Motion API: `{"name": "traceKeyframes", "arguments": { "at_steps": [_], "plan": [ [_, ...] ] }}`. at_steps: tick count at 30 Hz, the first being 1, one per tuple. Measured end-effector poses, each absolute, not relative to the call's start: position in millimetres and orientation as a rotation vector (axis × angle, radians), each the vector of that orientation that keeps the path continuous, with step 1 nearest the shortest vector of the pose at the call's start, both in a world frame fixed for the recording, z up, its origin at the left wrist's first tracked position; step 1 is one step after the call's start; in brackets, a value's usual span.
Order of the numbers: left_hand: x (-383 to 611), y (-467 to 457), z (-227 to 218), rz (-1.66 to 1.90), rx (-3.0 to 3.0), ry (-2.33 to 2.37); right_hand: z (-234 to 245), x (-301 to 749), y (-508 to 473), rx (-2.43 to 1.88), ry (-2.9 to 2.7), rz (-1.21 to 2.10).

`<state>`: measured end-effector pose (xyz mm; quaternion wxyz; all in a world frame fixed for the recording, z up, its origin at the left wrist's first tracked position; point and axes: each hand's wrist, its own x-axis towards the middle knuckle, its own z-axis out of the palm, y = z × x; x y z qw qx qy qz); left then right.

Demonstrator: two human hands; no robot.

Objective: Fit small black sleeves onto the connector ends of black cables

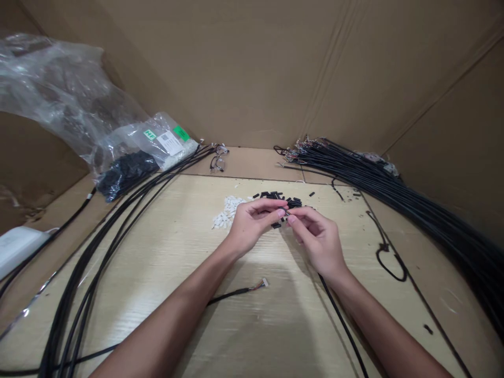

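My left hand (252, 223) and my right hand (318, 236) meet over the middle of the table, thumb and fingers pinched. Between the fingertips is the thin dark end of a black cable (342, 320); fingers hide its details. From under my right hand the cable runs down to the bottom edge. Just beyond my hands lie a heap of short black tube pieces (294, 202) and, to the left, a pile of small white pieces (226, 210). Below my left wrist, another black cable ends in coloured wires and a white connector (265, 282).
Black cables (106, 252) curve along the left; a thick bundle of them (378, 184) lies on the right. Clear plastic bags (144, 139), glasses (218, 164) and a white box (21, 247) stand around. Cardboard walls (252, 73) enclose the table. A knotted black cord (388, 257) lies right.
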<state>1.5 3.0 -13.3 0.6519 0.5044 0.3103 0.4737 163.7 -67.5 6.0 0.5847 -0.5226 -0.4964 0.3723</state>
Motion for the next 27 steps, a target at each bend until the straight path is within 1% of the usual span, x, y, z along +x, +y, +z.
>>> {"name": "traceKeyframes", "arguments": {
  "at_steps": [7,14,18,21,27],
  "plan": [
    [0.3,2.6,-9.9,1.095,1.145,0.668,8.5,166.0,-63.7,-1.195,-1.061,1.008],
    [0.6,3.0,-11.8,1.112,1.147,0.646,8.3,167.5,-60.6,-1.121,-0.768,1.409],
    [1.3,3.4,-12.6,1.116,1.161,0.641,10.0,166.5,-60.8,-1.074,-0.695,1.536],
    [1.8,4.4,-14.0,1.122,1.179,0.646,11.3,165.2,-61.1,-1.112,-0.686,1.488],
    [3.5,1.5,-14.1,1.142,1.259,0.653,12.0,163.0,-62.2,-1.239,-0.846,1.167]
  ]
}}
